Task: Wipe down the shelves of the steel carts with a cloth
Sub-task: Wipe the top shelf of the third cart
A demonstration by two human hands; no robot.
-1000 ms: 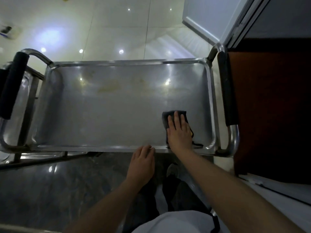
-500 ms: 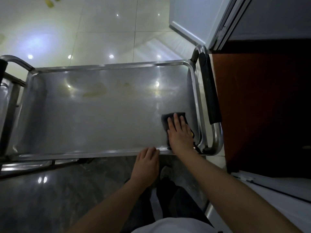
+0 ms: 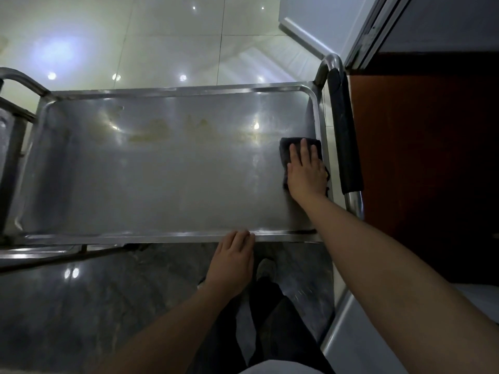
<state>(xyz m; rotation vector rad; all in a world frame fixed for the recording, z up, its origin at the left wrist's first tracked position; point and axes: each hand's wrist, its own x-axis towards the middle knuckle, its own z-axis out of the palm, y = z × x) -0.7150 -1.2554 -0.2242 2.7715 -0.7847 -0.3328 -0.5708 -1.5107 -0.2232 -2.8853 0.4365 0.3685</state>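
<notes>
Cloth [image 3: 286, 152], dark grey, folded — lies flat on the top shelf [image 3: 167, 174] of the steel cart [image 3: 172, 90], at the shelf's right end, its right edge touching the raised rim. Right hand [image 3: 305, 171] lies palm-down on the cloth, fingers straight and together, pressing it against the steel; cloth shows beyond the fingertips and along the left side of the hand. Left hand [image 3: 232, 263] rests on the near rim of the shelf, fingers loosely bent over the edge, holding nothing else.

Shelf surface: brushed steel, dull, with yellowish-brown stains [image 3: 159, 130] across the far middle part and several bright ceiling-light reflections. No brand, label or writing readable anywhere on cart or cloth.

Cart handle [image 3: 344, 136] on the right — steel tube with a black foam sleeve, just beside the cloth but outside the rim. Second steel cart [image 3: 13, 125] at the left edge, only partly in view, close against the first.

Surroundings: pale glossy floor tiles [image 3: 162, 36] beyond the cart, dark glossy floor [image 3: 81, 306] near the person's legs, dark red-brown wooden panel [image 3: 432, 157] at right, white door frame [image 3: 370, 33] above it. Dark trousers [image 3: 272, 319] and one shoe [image 3: 266, 268] visible below the near rim.
</notes>
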